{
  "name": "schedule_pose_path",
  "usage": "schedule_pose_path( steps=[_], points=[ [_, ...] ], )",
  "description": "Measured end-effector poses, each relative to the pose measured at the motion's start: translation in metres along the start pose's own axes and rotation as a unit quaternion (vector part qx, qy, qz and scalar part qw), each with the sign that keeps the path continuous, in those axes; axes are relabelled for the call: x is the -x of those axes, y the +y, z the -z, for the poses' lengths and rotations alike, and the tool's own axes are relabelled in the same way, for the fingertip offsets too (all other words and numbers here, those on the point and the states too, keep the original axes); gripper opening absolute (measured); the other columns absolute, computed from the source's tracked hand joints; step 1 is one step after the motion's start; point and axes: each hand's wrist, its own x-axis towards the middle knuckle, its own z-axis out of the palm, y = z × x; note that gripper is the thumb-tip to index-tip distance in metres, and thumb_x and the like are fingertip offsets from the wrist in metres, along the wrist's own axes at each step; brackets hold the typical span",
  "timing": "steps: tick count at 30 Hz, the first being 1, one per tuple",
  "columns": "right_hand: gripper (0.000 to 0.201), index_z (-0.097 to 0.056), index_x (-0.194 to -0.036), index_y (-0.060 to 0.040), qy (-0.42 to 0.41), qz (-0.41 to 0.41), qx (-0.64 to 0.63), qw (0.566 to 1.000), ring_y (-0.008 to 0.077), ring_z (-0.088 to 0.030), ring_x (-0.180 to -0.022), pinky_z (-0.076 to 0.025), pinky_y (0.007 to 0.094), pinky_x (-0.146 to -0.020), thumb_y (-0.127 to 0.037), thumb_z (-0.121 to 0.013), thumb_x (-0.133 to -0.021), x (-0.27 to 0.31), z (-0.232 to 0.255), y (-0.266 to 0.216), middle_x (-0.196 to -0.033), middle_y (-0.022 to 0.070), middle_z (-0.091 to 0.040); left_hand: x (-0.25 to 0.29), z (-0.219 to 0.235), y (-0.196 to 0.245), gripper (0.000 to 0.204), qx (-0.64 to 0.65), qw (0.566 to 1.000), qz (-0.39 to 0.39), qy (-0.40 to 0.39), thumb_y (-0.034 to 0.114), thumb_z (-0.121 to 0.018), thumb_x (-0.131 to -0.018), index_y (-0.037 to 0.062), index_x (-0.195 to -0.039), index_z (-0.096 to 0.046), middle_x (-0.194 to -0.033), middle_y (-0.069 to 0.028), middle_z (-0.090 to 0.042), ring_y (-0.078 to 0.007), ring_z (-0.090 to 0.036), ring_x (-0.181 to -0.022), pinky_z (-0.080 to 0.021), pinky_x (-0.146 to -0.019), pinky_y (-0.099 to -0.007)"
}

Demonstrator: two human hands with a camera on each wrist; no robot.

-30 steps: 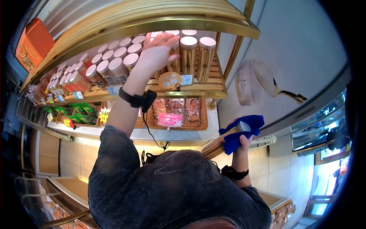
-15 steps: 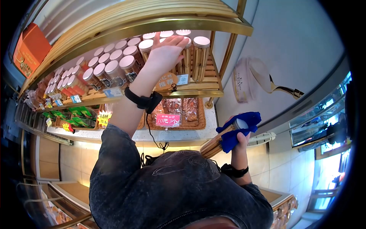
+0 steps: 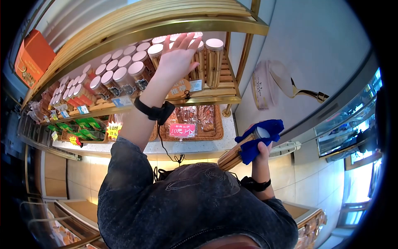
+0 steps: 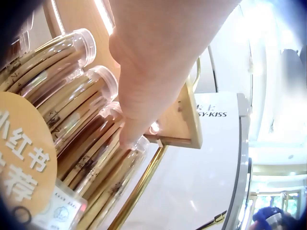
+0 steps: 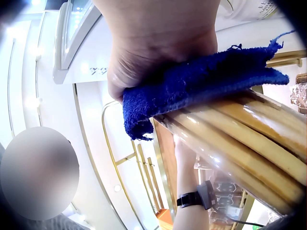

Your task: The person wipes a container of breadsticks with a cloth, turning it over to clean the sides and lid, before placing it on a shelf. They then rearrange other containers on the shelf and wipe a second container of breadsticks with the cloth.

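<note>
In the head view my left hand is over the front row of tall clear jars of long biscuit sticks, its fingers straight and spread across the lids. A stick-filled jar stands at the right end of that row. The left wrist view shows the thumb side close by the jar tops. Low on the right, my right hand grips another jar of sticks through a blue cloth. This jar is tilted, its pale lid framed by the cloth. In the right wrist view the cloth lies between palm and jar.
Shorter lidded jars fill the shelf to the left. A brass-edged upper shelf overhangs the lids. Below are a wicker basket of packets and a pink price sign. A round orange sign stands before the stick jars.
My left hand has shifted right along the jar lids, uncovering a jar to its left, and its fingers are more spread. The right hand keeps holding the wrapped jar, almost unmoved.
</note>
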Motion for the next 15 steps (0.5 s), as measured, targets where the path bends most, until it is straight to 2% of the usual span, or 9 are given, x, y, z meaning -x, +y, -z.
schedule_pose_path(
  steps=[1,5,8,9,10,11,12,14,15],
  points=[
    [0.07,-0.044,-0.116,0.0015,-0.004,0.009,-0.018,1.0,0.0243,-0.063,-0.081,-0.058,0.0391,-0.07,-0.04,-0.073,-0.067,-0.001,0.002,0.001,-0.095,0.015,-0.057,0.001,0.011,0.003,0.054,0.0,1.0,-0.002,0.002,0.03,-0.07,-0.078,0.0132,-0.126,-0.052,-0.125,-0.0061,-0.055,-0.0222,-0.048,-0.12,-0.026,-0.108,-0.0474],
    [0.069,-0.047,-0.115,0.0044,0.012,0.028,-0.04,0.999,0.0252,-0.064,-0.081,-0.059,0.0437,-0.071,-0.037,-0.074,-0.067,-0.005,0.007,-0.001,-0.096,0.0149,-0.058,0.036,0.067,0.034,0.044,0.279,0.96,0.02,0.024,0.029,-0.07,-0.078,0.0039,-0.112,-0.058,-0.115,-0.0154,-0.058,-0.0298,-0.056,-0.107,-0.041,-0.093,-0.0434],
    [0.068,-0.046,-0.115,0.0042,0.006,0.03,-0.066,0.997,0.0265,-0.064,-0.081,-0.059,0.0448,-0.07,-0.037,-0.073,-0.068,-0.013,0.017,0.005,-0.097,0.0151,-0.058,0.078,0.084,0.075,0.044,0.457,0.877,0.064,-0.13,0.03,-0.069,-0.079,0.0024,-0.112,-0.058,-0.112,-0.0168,-0.06,-0.0325,-0.057,-0.105,-0.045,-0.09,-0.0405],
    [0.067,-0.046,-0.114,0.0043,0.004,0.022,-0.08,0.997,0.027,-0.064,-0.081,-0.059,0.0451,-0.07,-0.037,-0.073,-0.068,-0.015,0.017,0.006,-0.097,0.0152,-0.058,0.092,0.081,0.089,0.046,0.501,0.839,0.083,-0.196,0.031,-0.069,-0.08,0.0022,-0.114,-0.057,-0.113,-0.0168,-0.059,-0.0322,-0.057,-0.106,-0.045,-0.09,-0.0393],
    [0.069,-0.047,-0.115,0.0016,0.031,0.011,-0.054,0.998,0.024,-0.062,-0.082,-0.057,0.0388,-0.072,-0.045,-0.07,-0.069,-0.015,0.005,0.0,-0.098,0.0135,-0.057,0.105,0.076,0.102,0.053,0.549,0.79,0.085,-0.26,0.032,-0.07,-0.079,0.0017,-0.119,-0.053,-0.114,-0.017,-0.059,-0.0309,-0.057,-0.106,-0.045,-0.091,-0.039],
    [0.068,-0.046,-0.116,0.0011,0.026,0.007,-0.071,0.997,0.0246,-0.063,-0.084,-0.056,0.0395,-0.074,-0.044,-0.069,-0.071,-0.019,0.004,0.003,-0.099,0.0133,-0.058,0.115,0.073,0.114,0.059,0.593,0.733,0.089,-0.32,0.033,-0.072,-0.078,0.0012,-0.123,-0.05,-0.115,-0.0172,-0.058,-0.0296,-0.057,-0.107,-0.044,-0.092,-0.0387],
    [0.066,-0.047,-0.116,0.0007,0.025,-0.001,-0.089,0.996,0.0247,-0.063,-0.085,-0.056,0.0394,-0.074,-0.044,-0.068,-0.072,-0.022,-0.003,0.005,-0.099,0.0133,-0.058,0.122,0.075,0.126,0.059,0.592,0.733,0.094,-0.321,0.033,-0.072,-0.078,0.0012,-0.123,-0.05,-0.115,-0.0172,-0.058,-0.0296,-0.057,-0.107,-0.044,-0.092,-0.0387],
    [0.062,-0.046,-0.117,-0.0002,0.036,0.005,-0.095,0.995,0.0253,-0.063,-0.086,-0.056,0.0395,-0.074,-0.041,-0.066,-0.075,-0.027,-0.024,0.006,-0.101,0.0136,-0.059,0.127,0.078,0.141,0.073,0.641,0.647,0.136,-0.389,0.03,-0.076,-0.075,0.0047,-0.133,-0.039,-0.113,-0.014,-0.058,-0.0247,-0.058,-0.102,-0.045,-0.088,-0.0351],
    [0.061,-0.045,-0.12,-0.0001,0.012,0.018,-0.081,0.997,0.0255,-0.063,-0.089,-0.055,0.0396,-0.076,-0.038,-0.065,-0.077,-0.031,-0.024,0.012,-0.103,0.0139,-0.059,0.125,0.08,0.143,0.073,0.639,0.649,0.14,-0.388,0.03,-0.076,-0.075,0.0047,-0.133,-0.039,-0.113,-0.014,-0.058,-0.0247,-0.058,-0.102,-0.045,-0.088,-0.0351]
  ],
)
